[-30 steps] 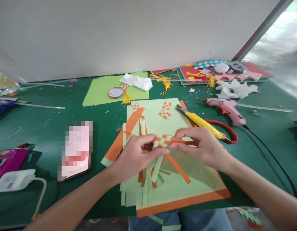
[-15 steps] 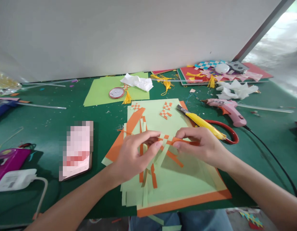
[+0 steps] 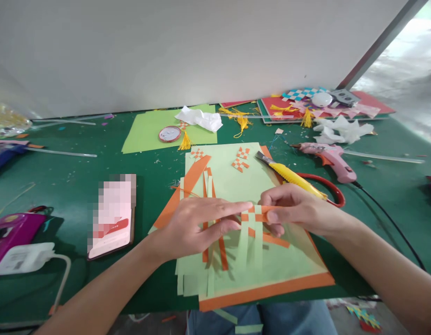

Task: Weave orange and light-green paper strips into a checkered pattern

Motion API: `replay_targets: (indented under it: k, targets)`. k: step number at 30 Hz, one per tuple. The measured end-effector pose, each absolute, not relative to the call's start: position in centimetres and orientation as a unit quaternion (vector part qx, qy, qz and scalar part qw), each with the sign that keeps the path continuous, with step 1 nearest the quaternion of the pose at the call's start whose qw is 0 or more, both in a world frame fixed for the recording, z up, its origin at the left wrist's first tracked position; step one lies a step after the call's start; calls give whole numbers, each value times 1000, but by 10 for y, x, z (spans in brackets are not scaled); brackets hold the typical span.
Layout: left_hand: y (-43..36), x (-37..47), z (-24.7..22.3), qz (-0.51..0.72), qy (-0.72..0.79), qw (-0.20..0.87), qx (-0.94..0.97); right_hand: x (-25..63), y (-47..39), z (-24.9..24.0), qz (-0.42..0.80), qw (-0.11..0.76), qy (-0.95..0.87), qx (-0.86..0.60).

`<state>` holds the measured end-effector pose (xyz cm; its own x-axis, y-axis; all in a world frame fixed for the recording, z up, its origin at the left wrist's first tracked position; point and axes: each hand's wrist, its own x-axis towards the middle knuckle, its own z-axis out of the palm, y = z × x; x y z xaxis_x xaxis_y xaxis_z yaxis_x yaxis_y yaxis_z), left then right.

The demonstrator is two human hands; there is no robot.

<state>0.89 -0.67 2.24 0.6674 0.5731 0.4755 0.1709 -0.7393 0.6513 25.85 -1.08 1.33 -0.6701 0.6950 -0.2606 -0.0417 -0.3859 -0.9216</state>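
Between my hands is a small weave of orange and pale green paper strips (image 3: 251, 215), its green tails hanging toward me. My right hand (image 3: 295, 211) pinches its right end between thumb and fingers. At its left edge is my left hand (image 3: 208, 221), index finger stretched along the top corner and thumb below; the fingers lie apart and touch the weave. Beneath are pale green sheets (image 3: 281, 274) with an orange sheet (image 3: 243, 295) under them. Loose orange strips (image 3: 222, 251) lie beside my left hand. Small finished checkered pieces (image 3: 240, 165) rest farther up the sheet.
A yellow utility knife (image 3: 292, 179) and red-handled scissors (image 3: 335, 190) lie right of the sheets, near a pink glue gun (image 3: 328, 158) with a black cord. A phone (image 3: 112, 218) is at left. Tissue (image 3: 201, 118), tassels (image 3: 241, 123) and a round tin (image 3: 169, 134) lie behind.
The weave has shifted right and slightly toward me, turning so its green tails hang straighter down. My left index finger has stretched out along its edge; my right hand still pinches it.
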Motion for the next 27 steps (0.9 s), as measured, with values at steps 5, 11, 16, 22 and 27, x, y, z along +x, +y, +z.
replay_targets:
  k: [5,11,16,22,27]
  targets:
    - [-8,8,19,348,224,274,868,258,-10,12,772,229,-500,-319]
    - [-8,9,20,365,222,283,859,258,-10,12,773,225,-499,-322]
    - [-9,8,19,351,250,278,858,258,-11,12,769,224,-502,-326]
    - [-9,7,19,343,263,290,854,258,-10,12,770,226,-500,-325]
    - [-9,10,21,352,270,286,849,258,-10,12,765,222,-505,-332]
